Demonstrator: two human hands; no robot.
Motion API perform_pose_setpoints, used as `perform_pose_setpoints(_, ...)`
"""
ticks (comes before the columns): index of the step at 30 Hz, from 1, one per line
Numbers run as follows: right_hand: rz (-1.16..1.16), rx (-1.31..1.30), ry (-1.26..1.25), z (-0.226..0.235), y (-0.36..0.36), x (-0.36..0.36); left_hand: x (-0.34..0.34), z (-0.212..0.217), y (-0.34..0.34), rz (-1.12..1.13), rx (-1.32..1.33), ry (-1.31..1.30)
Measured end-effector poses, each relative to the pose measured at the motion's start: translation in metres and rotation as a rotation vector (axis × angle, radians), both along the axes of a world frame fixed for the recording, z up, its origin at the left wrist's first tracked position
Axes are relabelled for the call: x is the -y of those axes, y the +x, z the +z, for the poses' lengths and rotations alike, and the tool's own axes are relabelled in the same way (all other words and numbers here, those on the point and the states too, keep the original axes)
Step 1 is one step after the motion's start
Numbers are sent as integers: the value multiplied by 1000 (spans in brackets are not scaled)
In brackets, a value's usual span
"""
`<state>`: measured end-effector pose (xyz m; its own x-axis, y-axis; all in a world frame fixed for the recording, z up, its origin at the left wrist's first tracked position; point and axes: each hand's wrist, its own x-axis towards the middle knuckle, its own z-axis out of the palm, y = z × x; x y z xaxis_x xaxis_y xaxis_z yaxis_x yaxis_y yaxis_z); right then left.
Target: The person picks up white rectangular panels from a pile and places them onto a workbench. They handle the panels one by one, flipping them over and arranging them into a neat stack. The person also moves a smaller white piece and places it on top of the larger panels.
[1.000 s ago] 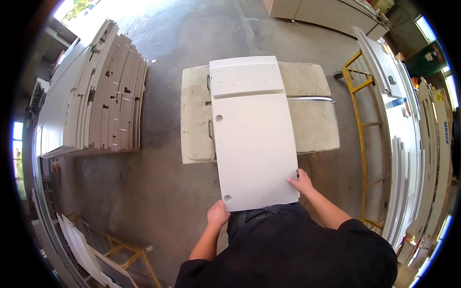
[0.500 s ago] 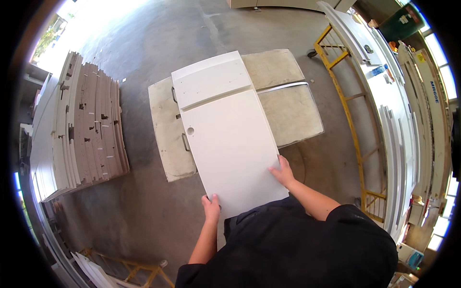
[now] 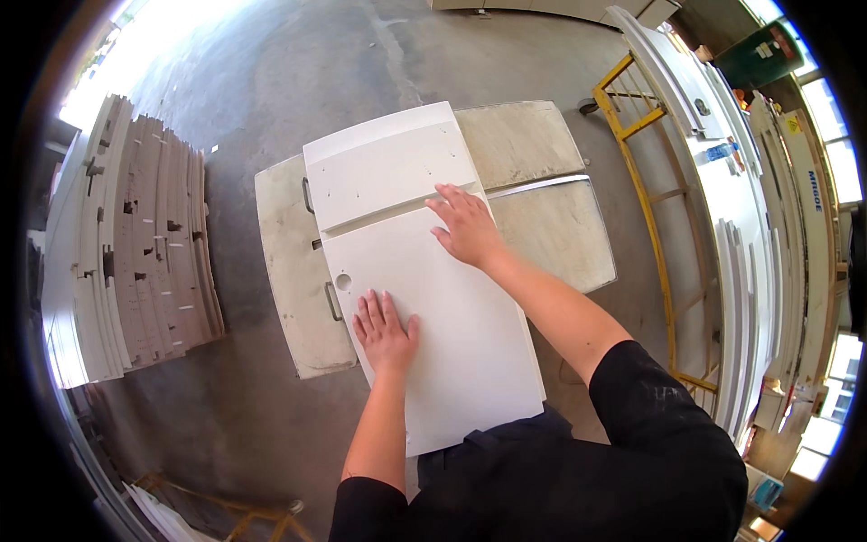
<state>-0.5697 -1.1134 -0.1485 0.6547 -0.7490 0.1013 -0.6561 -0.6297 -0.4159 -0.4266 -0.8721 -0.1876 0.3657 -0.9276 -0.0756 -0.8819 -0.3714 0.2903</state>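
Observation:
A long white panel (image 3: 452, 361) lies in front of me, its near end close to my body. Near its left edge is a round hole. Across its far part rests a shorter white board (image 3: 388, 172) with several small holes, its near edge forming a step. My left hand (image 3: 385, 332) lies flat on the long panel just below the round hole, fingers spread. Farther up and to the right, my right hand (image 3: 465, 226) reaches over the panel with fingers apart, its fingertips at the step. Neither hand grips anything.
Under the panels is a worn beige worktable (image 3: 533, 226) with metal handles at its left. A tall stack of boards (image 3: 153, 235) stands at left. On the right, a yellow-framed cart (image 3: 655, 226) carries white panels and a bottle (image 3: 721, 152). Grey concrete floor (image 3: 271, 90) surrounds these.
Both hands have let go of the long panel's side edges near my body and moved forward onto its top. The right hand has gone farthest, up to the step.

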Motion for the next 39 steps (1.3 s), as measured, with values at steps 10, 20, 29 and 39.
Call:
perform_pose_setpoints(10, 309, -483, 197, -11, 102, 112, 0, -7, 1, 22, 20, 21)
perform_pose_setpoints(20, 424, -548, -43, -24, 88, 116, 2, -6, 3, 19, -15, -6)
perform_pose_setpoints(29, 409, -480, -120, -37, 96, 130, 0, -7, 4, 16, -33, 29)
perform_pose_setpoints(39, 404, -483, -116, -35, 100, 141, 1, -8, 5, 8, -22, 17)
